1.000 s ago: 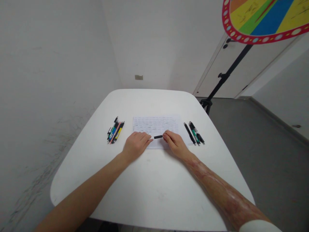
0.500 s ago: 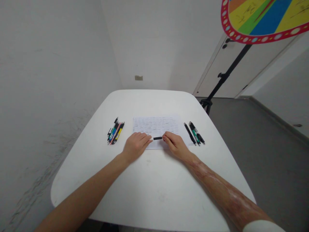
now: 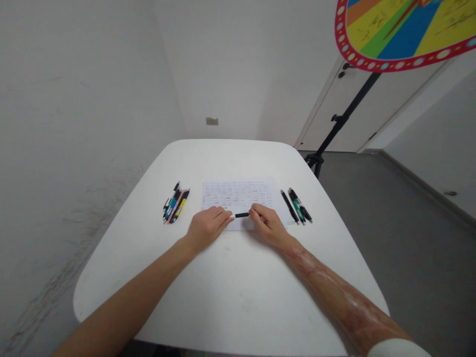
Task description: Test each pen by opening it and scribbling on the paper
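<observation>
Between my two hands a pen (image 3: 242, 215) with a black middle and a white end lies almost level above the paper's near edge. My left hand (image 3: 209, 225) is closed on its white end. The other end sits in the closed fingers of my right hand (image 3: 269, 224), which hide its tip. Beneath and beyond both hands is a sheet of paper (image 3: 238, 192) covered with lines of handwriting. To the left lies a group of several pens (image 3: 176, 206) in blue, pink, yellow and black. Several black and green pens (image 3: 296, 206) lie right of the paper.
Everything lies on a white table (image 3: 230, 292) with rounded corners, set close to the wall at left. Beyond its right side, a colourful wheel (image 3: 401, 39) stands on a black tripod (image 3: 334, 130). A door (image 3: 357, 109) is behind it.
The camera view has shifted slightly. Both hands keep their hold on the pen, in nearly the same place over the paper.
</observation>
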Demonstrator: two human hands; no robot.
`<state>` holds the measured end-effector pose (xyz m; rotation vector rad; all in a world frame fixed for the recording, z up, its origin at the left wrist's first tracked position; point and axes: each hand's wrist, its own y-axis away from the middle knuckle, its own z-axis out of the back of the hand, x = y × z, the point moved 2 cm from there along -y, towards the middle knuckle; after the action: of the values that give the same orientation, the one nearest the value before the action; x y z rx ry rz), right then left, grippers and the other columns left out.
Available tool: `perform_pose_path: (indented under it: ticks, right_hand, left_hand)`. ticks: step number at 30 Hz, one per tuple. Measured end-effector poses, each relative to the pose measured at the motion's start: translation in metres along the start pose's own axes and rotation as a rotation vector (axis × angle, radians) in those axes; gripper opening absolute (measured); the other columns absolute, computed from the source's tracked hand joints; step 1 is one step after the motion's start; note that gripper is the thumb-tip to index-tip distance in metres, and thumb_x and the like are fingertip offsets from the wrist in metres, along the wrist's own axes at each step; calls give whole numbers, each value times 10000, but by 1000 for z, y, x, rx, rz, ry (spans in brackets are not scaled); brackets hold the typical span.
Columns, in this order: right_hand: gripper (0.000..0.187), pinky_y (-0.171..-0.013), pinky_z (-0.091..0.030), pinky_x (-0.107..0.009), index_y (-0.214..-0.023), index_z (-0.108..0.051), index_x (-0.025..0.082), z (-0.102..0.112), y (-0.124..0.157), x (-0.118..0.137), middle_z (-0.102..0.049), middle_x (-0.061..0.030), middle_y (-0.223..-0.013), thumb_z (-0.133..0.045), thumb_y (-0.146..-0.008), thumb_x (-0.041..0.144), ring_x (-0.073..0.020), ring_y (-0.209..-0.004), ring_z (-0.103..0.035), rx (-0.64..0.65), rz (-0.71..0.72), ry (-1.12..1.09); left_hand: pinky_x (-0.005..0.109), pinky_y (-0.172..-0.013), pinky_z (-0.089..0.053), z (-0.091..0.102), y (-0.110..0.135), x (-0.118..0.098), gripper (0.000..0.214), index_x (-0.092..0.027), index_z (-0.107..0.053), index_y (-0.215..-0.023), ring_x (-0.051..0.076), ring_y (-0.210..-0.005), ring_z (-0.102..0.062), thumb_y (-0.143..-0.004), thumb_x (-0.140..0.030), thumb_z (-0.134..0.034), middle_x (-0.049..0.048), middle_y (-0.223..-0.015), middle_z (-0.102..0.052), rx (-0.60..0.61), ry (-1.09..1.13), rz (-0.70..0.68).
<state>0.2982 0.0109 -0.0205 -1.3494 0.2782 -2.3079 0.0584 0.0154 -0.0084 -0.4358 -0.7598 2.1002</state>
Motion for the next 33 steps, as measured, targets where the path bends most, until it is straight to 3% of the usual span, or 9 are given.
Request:
perform_pose_path:
  ticks: [7,21,28,33]
  right_hand:
    - [426,-679,-364,-334,-795,-475,249,-3,-1,-7,-548,16,-734,-436,-1161,464,-174,-683,-477,16,-56,-68]
    - [301,-708,-402,-334,-859,-543,248,0,-1,-1,-614,-4,-789,-484,-1135,355,-187,-724,-530,55,34,-1]
    - [178,-761,-440,-350,-1078,-613,254,-1,1,-2,-634,-5,-877,-486,-1146,357,-201,-785,-559,27,-7,-15]
    - [180,-781,-455,-353,-1177,-642,258,-2,3,-5,-658,-13,-932,-512,-1148,378,-201,-815,-582,30,-24,-39]
  left_hand:
    - [311,-749,-535,2,2,-1,180,-207,-736,-1165,170,-858,-749,-1166,-312,-590,28,-956,-815,-78,-51,9]
    - [317,-762,-542,-1,2,-1,322,-190,-742,-1059,180,-816,-712,-1197,-338,-492,35,-863,-770,0,88,58]
    - [314,-779,-578,-8,5,4,386,-202,-776,-1137,181,-839,-761,-1209,-375,-439,45,-933,-821,41,157,131]
    - [309,-797,-606,-8,12,9,391,-204,-752,-1238,197,-893,-803,-1161,-526,-545,64,-1057,-853,35,158,201]
